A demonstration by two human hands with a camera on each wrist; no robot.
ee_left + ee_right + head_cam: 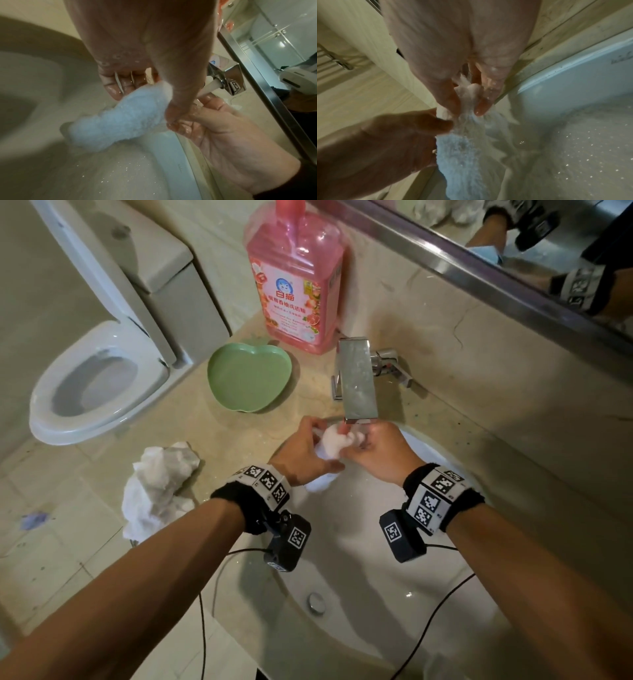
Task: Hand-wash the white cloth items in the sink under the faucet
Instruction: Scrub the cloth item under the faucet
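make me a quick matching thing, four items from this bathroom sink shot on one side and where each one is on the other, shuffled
Items:
1. white cloth
2. green dish
3. pink bottle
4. crumpled white pile

Places:
A. at the counter's left edge, beside the sink
B. standing at the back of the counter, left of the faucet
C. held in both hands under the faucet
D. lying on the counter in front of the bottle

Pairs: 1-C, 2-D, 3-B, 4-A

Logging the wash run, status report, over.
Left hand and right hand both grip white cloth under running faucet. More cloth waits on counter. Nothing in the way.
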